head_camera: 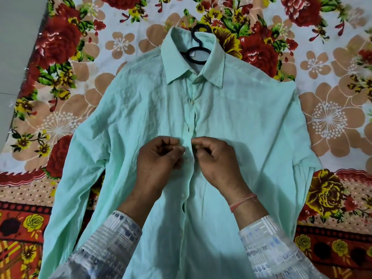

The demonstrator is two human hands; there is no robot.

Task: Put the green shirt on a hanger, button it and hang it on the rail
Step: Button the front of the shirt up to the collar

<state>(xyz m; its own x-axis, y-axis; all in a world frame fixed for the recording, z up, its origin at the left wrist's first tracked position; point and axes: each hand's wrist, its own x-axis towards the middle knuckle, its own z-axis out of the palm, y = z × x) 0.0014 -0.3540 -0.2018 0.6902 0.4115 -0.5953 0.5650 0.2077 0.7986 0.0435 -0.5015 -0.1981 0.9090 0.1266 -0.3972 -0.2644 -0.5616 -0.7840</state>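
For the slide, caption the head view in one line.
Both hands, left and right, pinch the placket of the green shirt, laid on a black hanger.

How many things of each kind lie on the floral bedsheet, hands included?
Green shirt: 1
Black hanger: 1
Hands, left hand and right hand, both pinching the shirt's front edge: 2
Total: 4

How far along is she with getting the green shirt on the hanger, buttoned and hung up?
Done: the hanger sits inside the green shirt, hook out past the collar. In hand: the left hand and right hand pinch the front edges mid-chest, working a button. Left: the lower front looks open, and the shirt lies on the floral bedsheet, not hung.
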